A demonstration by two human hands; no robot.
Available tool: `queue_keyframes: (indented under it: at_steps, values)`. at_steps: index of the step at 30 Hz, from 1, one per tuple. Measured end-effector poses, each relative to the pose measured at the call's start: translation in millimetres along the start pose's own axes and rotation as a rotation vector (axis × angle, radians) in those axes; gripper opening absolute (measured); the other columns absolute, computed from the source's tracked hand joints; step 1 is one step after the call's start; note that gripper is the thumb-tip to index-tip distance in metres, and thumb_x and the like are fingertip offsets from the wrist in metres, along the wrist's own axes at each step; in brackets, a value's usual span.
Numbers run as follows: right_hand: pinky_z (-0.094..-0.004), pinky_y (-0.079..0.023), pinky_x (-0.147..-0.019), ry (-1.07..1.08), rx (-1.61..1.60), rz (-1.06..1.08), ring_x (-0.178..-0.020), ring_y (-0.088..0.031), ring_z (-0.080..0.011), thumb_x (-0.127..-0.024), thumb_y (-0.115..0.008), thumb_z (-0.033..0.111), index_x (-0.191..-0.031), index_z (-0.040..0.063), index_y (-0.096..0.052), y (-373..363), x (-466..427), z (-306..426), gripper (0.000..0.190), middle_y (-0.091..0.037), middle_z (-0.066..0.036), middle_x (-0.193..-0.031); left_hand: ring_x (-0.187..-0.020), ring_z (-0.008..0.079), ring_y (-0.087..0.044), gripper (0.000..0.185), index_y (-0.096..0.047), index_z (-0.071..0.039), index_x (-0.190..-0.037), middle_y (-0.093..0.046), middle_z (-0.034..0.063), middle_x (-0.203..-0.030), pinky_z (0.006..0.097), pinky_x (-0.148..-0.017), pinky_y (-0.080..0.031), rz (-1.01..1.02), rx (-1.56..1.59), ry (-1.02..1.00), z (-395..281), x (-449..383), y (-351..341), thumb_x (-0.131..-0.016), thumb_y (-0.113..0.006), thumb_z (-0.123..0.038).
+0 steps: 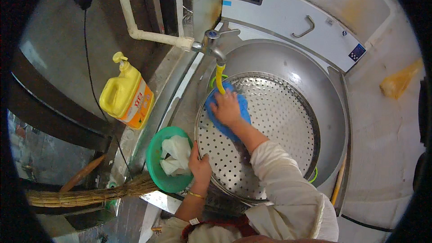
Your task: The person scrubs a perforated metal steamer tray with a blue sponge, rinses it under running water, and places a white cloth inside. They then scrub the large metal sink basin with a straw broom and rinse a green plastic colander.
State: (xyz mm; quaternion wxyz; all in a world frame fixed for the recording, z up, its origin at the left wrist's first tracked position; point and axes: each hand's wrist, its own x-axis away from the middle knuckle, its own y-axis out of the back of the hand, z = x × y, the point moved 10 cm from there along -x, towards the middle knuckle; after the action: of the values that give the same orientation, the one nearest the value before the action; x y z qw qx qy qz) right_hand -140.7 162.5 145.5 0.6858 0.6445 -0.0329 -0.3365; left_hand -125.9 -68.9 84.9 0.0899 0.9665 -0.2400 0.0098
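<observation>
My right hand (227, 107) presses a blue cloth (243, 105) against the upper left of a round perforated metal steamer tray (266, 121). Its fingers are slightly blurred, beside the end of a short yellow hose (219, 76) fitted on the tap (212, 42). The tray's near left rim is in the grip of my left hand (201, 168), thumb over the edge. Tilted a little, the tray rests over a large metal wok (332, 118). Bright green handles or loops (314, 175) show at two sides of it.
Left of the tray is a green plastic basin (155, 175) with crumpled white paper or plastic in it. A yellow detergent jug (126, 94) with a pump stands on the ledge. A straw broom (91, 192) lies at lower left. Behind the wok rises a white panel (273, 17) with a handle.
</observation>
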Motion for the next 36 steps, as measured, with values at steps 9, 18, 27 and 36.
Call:
queue_keyframes:
  at_steps: [9, 18, 27, 36]
  values:
    - [-0.0535, -0.035, -0.100, 0.312, -0.327, 0.074, -0.119, -0.041, -0.0449, -0.072, -0.064, 0.023, -0.102, 0.005, -0.058, 14, 67, 90, 0.035, -0.054, -0.017, -0.114, -0.110, 0.0293, -0.056, 0.054, -0.046, 0.007, -0.130, -0.057, 0.0199, -0.121, 0.0359, -0.097, -0.040, -0.071, 0.018, -0.174, -14, 9, 10, -0.076, -0.053, 0.008]
    - [-0.0518, -0.032, -0.104, 0.595, -0.536, 0.306, -0.123, -0.041, -0.0401, -0.070, -0.066, 0.021, -0.101, 0.006, -0.059, 30, 132, 123, 0.036, -0.054, -0.015, -0.119, -0.126, 0.0292, -0.038, 0.067, -0.027, 0.001, -0.140, -0.036, 0.0201, -0.138, 0.0375, -0.106, -0.030, 0.059, 0.351, -0.017, 22, 38, 6, -0.079, -0.053, -0.001]
    - [-0.0511, -0.028, -0.109, 0.745, -0.634, 0.498, -0.127, -0.040, -0.0375, -0.066, -0.068, 0.021, -0.100, 0.005, -0.059, 42, 165, 124, 0.038, -0.053, -0.014, -0.124, -0.112, 0.0242, -0.050, 0.076, -0.025, 0.001, -0.142, -0.046, 0.0174, -0.131, 0.0337, -0.095, -0.041, 0.200, 0.296, 0.164, -4, -71, -1, -0.079, -0.064, -0.014]
    - [-0.0464, -0.039, -0.097, 0.499, -0.419, 0.258, -0.113, -0.050, -0.0364, -0.075, -0.069, 0.028, -0.108, 0.007, -0.059, 26, 118, 52, 0.040, -0.054, -0.016, -0.120, -0.084, 0.0267, -0.062, 0.041, -0.057, 0.000, -0.117, -0.065, 0.0154, -0.097, 0.0341, -0.076, -0.048, 0.170, -0.160, -0.054, 12, -93, 1, -0.082, -0.062, -0.020]
